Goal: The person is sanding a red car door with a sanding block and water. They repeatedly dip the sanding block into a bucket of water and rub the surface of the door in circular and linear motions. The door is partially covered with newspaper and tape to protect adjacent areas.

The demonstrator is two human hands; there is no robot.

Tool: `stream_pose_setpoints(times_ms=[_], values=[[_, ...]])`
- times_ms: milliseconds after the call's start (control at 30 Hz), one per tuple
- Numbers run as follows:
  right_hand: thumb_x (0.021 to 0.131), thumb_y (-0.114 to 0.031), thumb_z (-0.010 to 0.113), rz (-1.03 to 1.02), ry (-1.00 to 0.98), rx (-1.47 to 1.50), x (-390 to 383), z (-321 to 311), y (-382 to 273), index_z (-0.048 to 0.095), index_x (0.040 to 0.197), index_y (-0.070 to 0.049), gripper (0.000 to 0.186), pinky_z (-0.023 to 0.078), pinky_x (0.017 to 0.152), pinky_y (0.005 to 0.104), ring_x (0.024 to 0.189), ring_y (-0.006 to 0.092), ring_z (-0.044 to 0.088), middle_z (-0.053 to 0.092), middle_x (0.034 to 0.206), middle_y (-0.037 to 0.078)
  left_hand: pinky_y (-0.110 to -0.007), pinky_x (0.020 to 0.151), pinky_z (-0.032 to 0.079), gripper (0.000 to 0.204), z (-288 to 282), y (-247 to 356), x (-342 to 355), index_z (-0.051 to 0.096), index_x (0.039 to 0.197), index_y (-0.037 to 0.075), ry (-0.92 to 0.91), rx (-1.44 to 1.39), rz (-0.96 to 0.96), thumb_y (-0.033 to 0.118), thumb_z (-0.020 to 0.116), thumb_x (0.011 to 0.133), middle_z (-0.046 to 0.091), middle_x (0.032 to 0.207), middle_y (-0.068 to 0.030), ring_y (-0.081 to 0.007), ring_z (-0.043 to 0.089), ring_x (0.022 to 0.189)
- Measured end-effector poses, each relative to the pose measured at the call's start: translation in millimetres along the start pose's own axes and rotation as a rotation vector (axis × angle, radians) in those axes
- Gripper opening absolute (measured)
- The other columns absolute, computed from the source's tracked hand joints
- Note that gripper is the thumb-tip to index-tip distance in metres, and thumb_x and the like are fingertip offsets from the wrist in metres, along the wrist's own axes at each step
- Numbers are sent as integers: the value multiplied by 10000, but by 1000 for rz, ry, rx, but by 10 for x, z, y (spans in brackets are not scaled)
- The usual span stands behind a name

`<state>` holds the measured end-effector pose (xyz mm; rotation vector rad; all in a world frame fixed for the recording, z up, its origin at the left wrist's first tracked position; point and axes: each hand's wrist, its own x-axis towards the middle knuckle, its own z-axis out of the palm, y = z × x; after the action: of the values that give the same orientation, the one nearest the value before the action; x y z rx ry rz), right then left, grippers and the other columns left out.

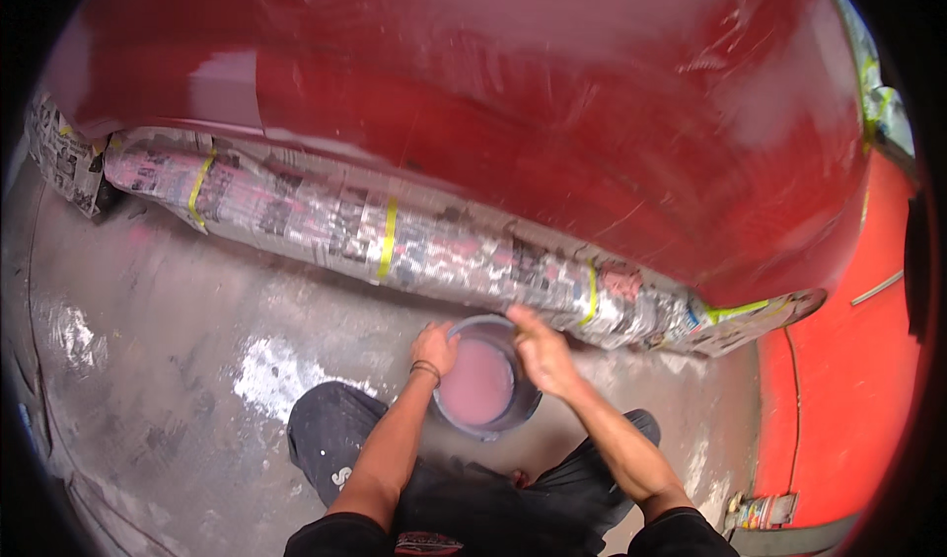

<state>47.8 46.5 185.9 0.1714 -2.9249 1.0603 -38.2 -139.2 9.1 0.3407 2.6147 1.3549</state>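
A grey bucket (526, 399) stands on the floor between my knees, with cloudy pink liquid (473, 387) in it. My left hand (434, 348) is closed over the bucket's left rim, a dark band round its wrist. Over the right rim, my right hand (545, 356) has one finger stretched out and the others curled. That hand is slightly smeared, and whatever its curled fingers hold is hidden. Just beyond the bucket rises a large red panel (513, 113) with dull pinkish patches. Along its lower edge runs a bar wrapped in newspaper (326, 223).
Yellow tape strips (388, 238) bind the newspaper wrapping. White residue (276, 374) marks the grey floor (197, 310) to the left. A bright red surface (838, 389) stands at the right, with a small printed object (767, 511) near its base.
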Motion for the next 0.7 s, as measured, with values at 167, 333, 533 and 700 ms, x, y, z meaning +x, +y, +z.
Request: stream_pose_setpoints(times_ms=[167, 333, 533, 700], values=[[968, -246, 513, 93, -360, -279, -576, 1408, 1052, 546, 1471, -25, 550, 341, 1223, 470, 1433, 425, 451, 532, 1485, 276, -542, 867, 522, 242, 18, 67, -409, 658, 1141, 83, 129, 40, -66, 244, 641, 961, 643, 1048, -222, -445, 644, 1020], [866, -254, 596, 393, -786, -406, -303, 1713, 1246, 698, 1266, 1, 485, 479, 1089, 471, 1214, 403, 647, 676, 1272, 279, -541, 831, 509, 252, -105, 74, -436, 658, 1098, 34, 165, 32, -26, 248, 648, 965, 638, 1023, -249, -475, 633, 970], [924, -200, 532, 237, -741, -191, -354, 1811, 1871, 681, 1267, 6, 427, 517, 1015, 457, 1122, 404, 682, 709, 1230, 240, -496, 824, 528, 245, -13, 48, -367, 689, 1055, 30, 161, 67, -17, 251, 678, 950, 665, 1007, -235, -444, 652, 959], [1046, -264, 493, 427, -543, 297, -335, 924, 1489, 668, 1234, 34, 393, 533, 997, 406, 1095, 293, 704, 733, 1139, 207, -475, 1004, 469, 475, -27, 119, -426, 591, 1349, 63, 257, 126, 72, 184, 712, 906, 649, 1245, -209, -392, 612, 1169]])
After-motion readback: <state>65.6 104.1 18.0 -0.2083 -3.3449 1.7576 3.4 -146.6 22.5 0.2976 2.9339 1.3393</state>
